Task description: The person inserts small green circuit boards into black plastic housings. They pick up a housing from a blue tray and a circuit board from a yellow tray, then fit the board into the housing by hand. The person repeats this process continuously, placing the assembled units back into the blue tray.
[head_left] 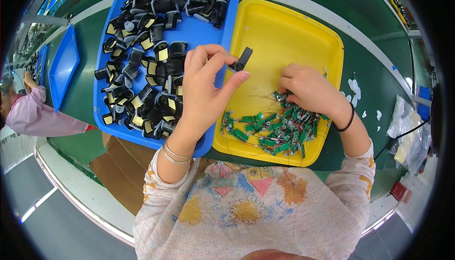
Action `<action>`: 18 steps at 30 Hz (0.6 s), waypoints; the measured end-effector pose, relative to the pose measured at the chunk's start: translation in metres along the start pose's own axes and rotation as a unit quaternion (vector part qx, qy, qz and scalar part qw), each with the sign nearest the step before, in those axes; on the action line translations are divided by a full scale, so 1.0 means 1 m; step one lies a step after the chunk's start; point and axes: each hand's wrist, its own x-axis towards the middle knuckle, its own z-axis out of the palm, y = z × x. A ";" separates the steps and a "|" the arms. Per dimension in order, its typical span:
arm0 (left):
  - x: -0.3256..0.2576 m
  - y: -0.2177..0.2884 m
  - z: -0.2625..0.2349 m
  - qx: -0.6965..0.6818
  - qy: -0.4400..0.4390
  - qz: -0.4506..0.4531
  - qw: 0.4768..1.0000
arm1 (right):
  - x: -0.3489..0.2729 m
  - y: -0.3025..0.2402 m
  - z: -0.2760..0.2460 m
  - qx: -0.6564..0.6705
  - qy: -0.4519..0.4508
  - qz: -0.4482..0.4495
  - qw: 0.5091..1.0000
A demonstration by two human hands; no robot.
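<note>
My left hand (201, 82) is raised over the edge between two trays, its thumb and fingers closed on a small black plastic housing (244, 59). Under that hand, the blue tray (201, 34) holds many similar black housings (161, 6) with pale yellow pads and grey parts. My right hand (310, 89) reaches down into the yellow tray (275, 32), fingers curled at the upper edge of a heap of green circuit boards (289, 129) with thin wires. Its fingertips are partly hidden, so what they pinch cannot be made out.
Small white pieces (354, 89) lie on the green table right of the yellow tray, near a clear plastic bag (407, 132). Another blue tray (64, 70) stands at the left, beside a co-worker's pink sleeve (40, 113). Brown cardboard (118, 172) is below the blue tray.
</note>
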 end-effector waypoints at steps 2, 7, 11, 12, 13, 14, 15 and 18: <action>0.001 0.000 0.002 -0.026 -0.007 -0.002 1.000 | -0.001 0.002 0.004 0.026 -0.024 -0.002 0.999; -0.001 0.001 0.003 -0.187 -0.049 -0.085 0.978 | 0.003 -0.007 -0.011 0.311 0.154 -0.005 0.938; -0.007 0.010 0.010 -0.502 -0.109 -0.235 0.825 | 0.005 -0.019 0.006 0.771 0.199 -0.045 0.604; -0.009 0.011 0.014 -0.512 -0.111 -0.227 0.821 | 0.007 -0.026 0.011 0.802 0.191 -0.041 0.565; -0.012 0.010 0.019 -0.522 -0.112 -0.218 0.817 | 0.010 -0.036 0.015 0.830 0.182 -0.038 0.526; -0.014 0.010 0.022 -0.531 -0.113 -0.209 0.814 | 0.012 -0.044 0.019 0.857 0.173 -0.036 0.485; -0.015 0.011 0.022 -0.530 -0.111 -0.222 0.811 | 0.012 -0.050 0.022 0.836 0.202 -0.013 0.510; -0.013 0.021 0.016 -0.498 -0.112 -0.188 0.839 | 0.013 -0.053 0.028 0.737 0.314 0.019 0.597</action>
